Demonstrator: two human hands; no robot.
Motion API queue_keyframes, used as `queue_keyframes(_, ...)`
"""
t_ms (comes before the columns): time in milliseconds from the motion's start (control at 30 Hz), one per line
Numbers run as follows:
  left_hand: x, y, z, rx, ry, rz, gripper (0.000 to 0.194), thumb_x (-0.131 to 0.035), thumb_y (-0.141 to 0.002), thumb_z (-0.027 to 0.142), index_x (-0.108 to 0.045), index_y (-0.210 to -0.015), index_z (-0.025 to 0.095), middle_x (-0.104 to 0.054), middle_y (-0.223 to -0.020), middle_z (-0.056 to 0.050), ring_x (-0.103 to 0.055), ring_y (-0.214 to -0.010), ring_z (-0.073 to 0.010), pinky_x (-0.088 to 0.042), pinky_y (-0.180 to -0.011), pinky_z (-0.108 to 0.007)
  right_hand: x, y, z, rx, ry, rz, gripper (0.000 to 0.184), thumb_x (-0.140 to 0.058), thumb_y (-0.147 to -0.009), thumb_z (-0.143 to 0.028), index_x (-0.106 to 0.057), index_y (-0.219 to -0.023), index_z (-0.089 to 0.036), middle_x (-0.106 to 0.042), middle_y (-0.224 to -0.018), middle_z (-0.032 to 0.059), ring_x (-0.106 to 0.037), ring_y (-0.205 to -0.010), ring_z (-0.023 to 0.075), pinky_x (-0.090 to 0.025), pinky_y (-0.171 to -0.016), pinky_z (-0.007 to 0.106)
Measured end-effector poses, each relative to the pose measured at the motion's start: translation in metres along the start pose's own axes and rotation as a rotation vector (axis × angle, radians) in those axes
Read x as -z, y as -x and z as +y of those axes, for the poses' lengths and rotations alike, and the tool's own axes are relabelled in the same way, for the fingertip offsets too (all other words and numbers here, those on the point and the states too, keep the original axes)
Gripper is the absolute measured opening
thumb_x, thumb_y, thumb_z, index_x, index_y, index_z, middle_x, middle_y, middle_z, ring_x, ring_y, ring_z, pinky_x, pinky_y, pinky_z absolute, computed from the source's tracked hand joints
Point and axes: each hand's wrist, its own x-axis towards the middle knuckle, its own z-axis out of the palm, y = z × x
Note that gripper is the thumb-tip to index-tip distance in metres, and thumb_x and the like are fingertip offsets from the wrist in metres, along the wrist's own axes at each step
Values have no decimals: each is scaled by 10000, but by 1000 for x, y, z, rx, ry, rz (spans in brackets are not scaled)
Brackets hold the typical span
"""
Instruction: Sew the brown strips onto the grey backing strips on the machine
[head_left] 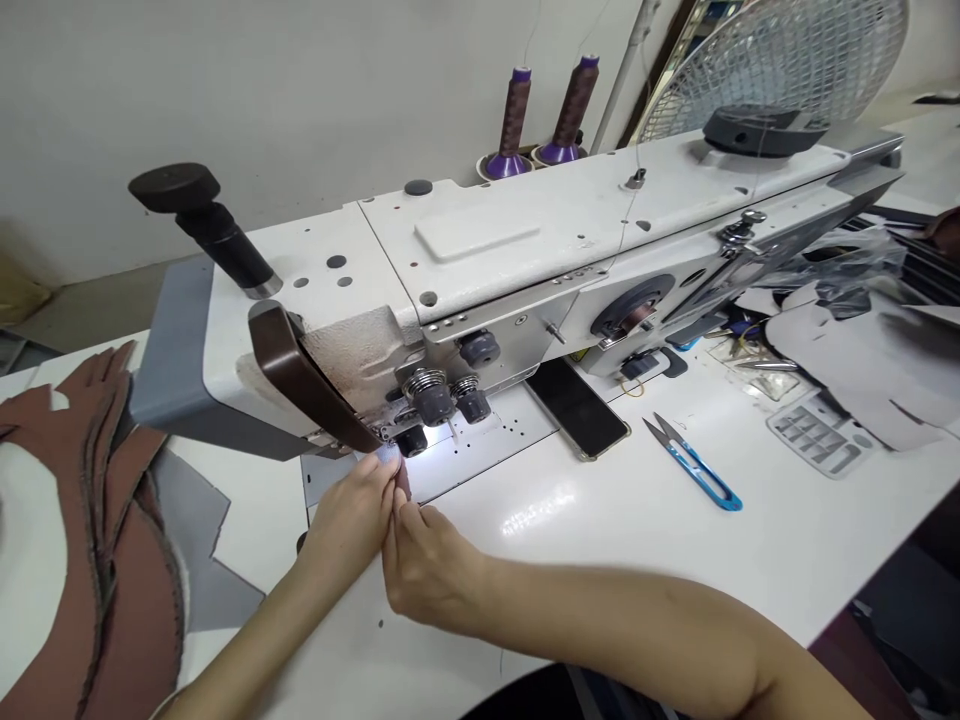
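Observation:
At the needle end of a white sewing machine (480,230), both of my hands are close together. My left hand (356,510) has its fingers pinched at the edge of a small brown piece of material (403,482). A pale blue striped patch (388,453) shows at its fingertips; I cannot make out whether it is a finger wrap or cloth. My right hand (431,562) is closed, with thumb and fingertips pressed on the near end of the same brown piece. The needle and presser foot are mostly hidden behind the machine head and my fingers. A lamp lights the bed there.
Brown sewn panels (139,560) lie at left over a grey piece (202,540). A black phone (579,408) and blue thread snips (694,465) lie right of my hands. Two thread spools (514,125) and a fan (780,70) stand behind. Cut pieces (862,350) pile up at far right.

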Motion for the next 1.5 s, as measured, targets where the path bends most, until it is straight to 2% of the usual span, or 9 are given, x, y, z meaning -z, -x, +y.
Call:
queue_keyframes(133, -5, 1, -3, -28, 13, 5, 331, -355, -958, 172, -623, -1149, 149, -618, -968, -80, -630, -860, -203, -485, -727, -306, -1, -3, 7, 56, -81, -49, 289, -445, -763, 43, -680, -922, 94, -684, -795, 267, -631, -671, 273, -465, -548, 373)
queue_keyframes(367, -9, -5, -13, -96, -54, 56, 311, -385, -925, 132, -664, -1052, 177, -634, -958, -81, -620, -824, -210, -484, -713, -317, -18, -8, 17, 72, -127, -131, 321, -382, -792, 45, -670, -929, 85, -682, -861, 281, -634, -691, 270, -478, -614, 397)
queue_keyframes(500, -17, -6, -24, -203, -125, 223, 307, -450, -892, 129, -659, -1116, 157, -651, -976, -109, -616, -879, -245, -489, -753, -345, -21, -12, 23, 47, -125, -127, 324, -374, -789, 60, -651, -948, 117, -673, -888, 301, -640, -707, 274, -480, -647, 392)
queue_keyframes(733, -37, -6, -27, -342, -261, 585, 281, -398, -945, 157, -665, -1029, 133, -637, -900, -132, -571, -855, -262, -463, -753, -377, -16, -7, 19, -34, -112, -116, 346, -358, -805, 41, -619, -1015, 127, -659, -944, 324, -632, -752, 304, -438, -514, 360)
queue_keyframes(867, -39, -6, -23, -374, -268, 677, 320, -330, -962, 136, -649, -984, 131, -627, -862, -121, -553, -808, -234, -461, -747, -360, -20, -4, 18, 29, -118, -184, 345, -356, -793, 61, -620, -1005, 122, -650, -953, 335, -629, -787, 304, -465, -556, 379)
queue_keyframes(1000, -39, -8, -25, -415, -280, 675, 328, -324, -962, 124, -645, -895, 134, -635, -841, -114, -556, -768, -213, -479, -725, -342, -24, -7, 22, 40, -109, -167, 331, -349, -802, 69, -644, -953, 79, -668, -879, 283, -607, -727, 272, -460, -566, 375)
queue_keyframes(1167, -43, -12, -35, -377, -185, 601, 305, -338, -952, 126, -642, -970, 133, -658, -972, -142, -605, -893, -226, -521, -816, -373, -25, -10, 24, 20, -145, -210, 314, -343, -812, 73, -637, -923, 63, -643, -787, 234, -544, -658, 239, -411, -537, 352)
queue_keyframes(1367, -46, -16, -46, -394, -105, 488, 308, -362, -920, 117, -613, -1097, 126, -658, -1032, -155, -628, -950, -250, -531, -870, -416, -36, -5, 22, -46, -145, -190, 323, -335, -829, 53, -615, -988, 66, -637, -877, 260, -546, -734, 257, -440, -574, 370)
queue_keyframes(1500, -39, -19, -42, -306, -131, 381, 325, -358, -930, 123, -616, -1126, 109, -665, -991, -156, -642, -904, -262, -529, -830, -412, -37, -1, 22, -47, -119, -202, 353, -308, -846, 32, -622, -1007, 32, -640, -918, 252, -548, -781, 263, -434, -576, 359)
